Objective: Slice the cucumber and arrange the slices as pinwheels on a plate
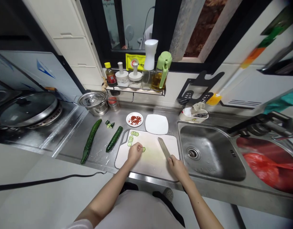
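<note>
My right hand [174,163] is wrapped round the handle of a kitchen knife [164,148], whose broad blade points away from me over the right part of the white cutting board [151,168]. On the board's left half, my left hand [135,152] is closed, its fingertips pinched at the edge of a round cucumber slice [143,149]. Beyond that hand, several thin cucumber slices [130,140] lie overlapping in a curved row by the board's upper left corner. Left of the board rest a cut cucumber [114,139] and a longer whole cucumber [91,141].
Behind the board stand a small plate of chopped red pieces [135,119] and a white square plate [156,124]. Cucumber scraps [110,124] lie near a lidded steel pot [96,103]. A sink [212,152] adjoins on the right. Bottles line a wall shelf [136,90].
</note>
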Motion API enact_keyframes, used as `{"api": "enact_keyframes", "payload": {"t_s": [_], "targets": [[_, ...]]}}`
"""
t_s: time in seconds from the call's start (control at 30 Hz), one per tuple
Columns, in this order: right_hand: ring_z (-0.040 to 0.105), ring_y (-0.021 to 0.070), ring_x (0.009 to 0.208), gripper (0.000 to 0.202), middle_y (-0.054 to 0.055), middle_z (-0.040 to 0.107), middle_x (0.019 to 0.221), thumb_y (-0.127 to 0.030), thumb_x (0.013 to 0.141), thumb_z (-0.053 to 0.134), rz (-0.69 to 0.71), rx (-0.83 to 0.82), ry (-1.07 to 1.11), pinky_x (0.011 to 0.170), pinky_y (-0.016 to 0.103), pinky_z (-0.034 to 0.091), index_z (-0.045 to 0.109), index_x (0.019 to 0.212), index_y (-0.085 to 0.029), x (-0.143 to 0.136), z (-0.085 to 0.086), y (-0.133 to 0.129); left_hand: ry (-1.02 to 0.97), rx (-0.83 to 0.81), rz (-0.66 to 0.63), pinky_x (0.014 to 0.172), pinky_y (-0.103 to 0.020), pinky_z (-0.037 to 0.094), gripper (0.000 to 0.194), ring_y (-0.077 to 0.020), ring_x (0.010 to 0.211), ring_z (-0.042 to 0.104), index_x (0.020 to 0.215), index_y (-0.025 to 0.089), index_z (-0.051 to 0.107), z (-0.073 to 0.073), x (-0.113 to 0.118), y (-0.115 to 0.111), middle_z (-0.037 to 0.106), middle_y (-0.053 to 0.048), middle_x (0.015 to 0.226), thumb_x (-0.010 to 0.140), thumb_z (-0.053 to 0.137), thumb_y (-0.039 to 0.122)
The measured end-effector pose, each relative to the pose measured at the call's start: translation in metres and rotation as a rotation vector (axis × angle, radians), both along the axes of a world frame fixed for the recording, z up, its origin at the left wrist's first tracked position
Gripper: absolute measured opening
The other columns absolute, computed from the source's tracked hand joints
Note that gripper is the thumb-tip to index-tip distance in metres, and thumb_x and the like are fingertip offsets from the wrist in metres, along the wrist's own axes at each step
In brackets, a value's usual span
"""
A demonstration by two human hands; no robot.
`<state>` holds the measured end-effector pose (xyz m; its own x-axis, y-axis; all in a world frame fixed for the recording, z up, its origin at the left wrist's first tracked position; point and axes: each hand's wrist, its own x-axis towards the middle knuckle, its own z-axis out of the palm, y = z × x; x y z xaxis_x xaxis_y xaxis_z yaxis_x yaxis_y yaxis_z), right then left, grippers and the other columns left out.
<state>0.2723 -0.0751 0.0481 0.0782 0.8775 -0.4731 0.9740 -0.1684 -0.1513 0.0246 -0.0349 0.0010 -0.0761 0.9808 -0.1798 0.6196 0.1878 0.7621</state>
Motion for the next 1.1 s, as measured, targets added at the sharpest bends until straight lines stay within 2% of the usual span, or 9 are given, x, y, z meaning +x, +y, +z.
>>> {"api": "enact_keyframes", "payload": {"t_s": [0.17, 0.27, 0.37, 0.63, 0.77, 0.87, 0.97, 1.1], "targets": [[0.067, 0.0228, 0.094, 0.036, 0.012, 0.071, 0.102, -0.037, 0.103, 0.024, 0.023, -0.005, -0.030, 0.069, 0.029, 0.037, 0.054, 0.113, -0.020, -0.003, 0.002, 0.003, -0.017, 0.040, 0.212, 0.065, -0.021, 0.043, 0.011, -0.0120, 0.069, 0.060, 0.085, 0.018, 0.065, -0.006, -0.038, -0.010, 0.066, 0.000, 0.074, 0.081, 0.055, 0.019], [0.067, 0.0231, 0.094, 0.036, 0.014, 0.071, 0.103, -0.036, 0.102, 0.024, 0.028, -0.032, -0.043, 0.070, 0.029, 0.038, 0.053, 0.115, -0.019, -0.007, 0.005, 0.005, 0.021, 0.036, 0.273, 0.067, -0.023, 0.043, 0.012, -0.0129, 0.067, 0.059, 0.086, 0.018, 0.066, -0.009, -0.058, -0.010, 0.067, 0.000, 0.074, 0.079, 0.057, 0.019], [0.067, 0.0237, 0.094, 0.035, 0.015, 0.070, 0.103, -0.035, 0.102, 0.025, 0.042, -0.038, -0.041, 0.071, 0.030, 0.039, 0.054, 0.114, -0.019, -0.008, 0.006, 0.007, 0.045, 0.032, 0.303, 0.067, -0.023, 0.043, 0.013, -0.0140, 0.068, 0.060, 0.087, 0.018, 0.066, -0.010, -0.066, -0.007, 0.068, -0.001, 0.074, 0.079, 0.056, 0.019], [0.067, 0.0256, 0.094, 0.036, 0.015, 0.070, 0.102, -0.034, 0.101, 0.025, 0.033, -0.035, -0.029, 0.071, 0.031, 0.040, 0.053, 0.115, -0.017, -0.007, 0.002, 0.009, 0.149, 0.045, 0.252, 0.074, -0.026, 0.043, 0.016, -0.0165, 0.077, 0.062, 0.090, 0.019, 0.066, -0.010, -0.066, 0.001, 0.069, -0.003, 0.080, 0.081, 0.053, 0.016], [0.067, 0.0255, 0.092, 0.035, 0.015, 0.070, 0.101, -0.033, 0.101, 0.025, 0.040, -0.039, -0.038, 0.072, 0.031, 0.040, 0.053, 0.115, -0.017, -0.009, 0.001, 0.009, 0.260, 0.066, 0.206, 0.082, -0.028, 0.043, 0.016, -0.0197, 0.090, 0.062, 0.087, 0.020, 0.067, -0.010, -0.067, 0.001, 0.069, -0.006, 0.093, 0.080, 0.054, 0.015], [0.067, 0.0254, 0.092, 0.036, 0.015, 0.070, 0.101, -0.032, 0.101, 0.025, 0.038, -0.038, -0.039, 0.072, 0.031, 0.040, 0.053, 0.116, -0.018, -0.010, 0.002, 0.009, 0.275, 0.091, 0.199, 0.086, -0.030, 0.044, 0.019, -0.0214, 0.094, 0.061, 0.093, 0.020, 0.069, -0.009, -0.067, 0.003, 0.067, -0.008, 0.100, 0.081, 0.054, 0.017], [0.067, 0.0252, 0.092, 0.035, 0.015, 0.070, 0.101, -0.031, 0.100, 0.025, 0.034, -0.039, -0.030, 0.072, 0.031, 0.040, 0.054, 0.116, -0.018, -0.011, 0.003, 0.008, 0.256, 0.123, 0.174, 0.089, -0.031, 0.044, 0.021, -0.0222, 0.097, 0.060, 0.099, 0.021, 0.069, -0.006, -0.064, 0.014, 0.066, -0.008, 0.102, 0.082, 0.055, 0.020], [0.067, 0.0255, 0.093, 0.035, 0.015, 0.070, 0.101, -0.031, 0.100, 0.026, 0.034, -0.037, -0.030, 0.073, 0.031, 0.041, 0.054, 0.116, -0.018, -0.011, 0.004, 0.008, 0.292, 0.136, 0.085, 0.093, -0.034, 0.042, 0.025, -0.0248, 0.103, 0.057, 0.105, 0.022, 0.069, 0.003, -0.052, 0.044, 0.064, -0.010, 0.105, 0.084, 0.055, 0.023]]}}
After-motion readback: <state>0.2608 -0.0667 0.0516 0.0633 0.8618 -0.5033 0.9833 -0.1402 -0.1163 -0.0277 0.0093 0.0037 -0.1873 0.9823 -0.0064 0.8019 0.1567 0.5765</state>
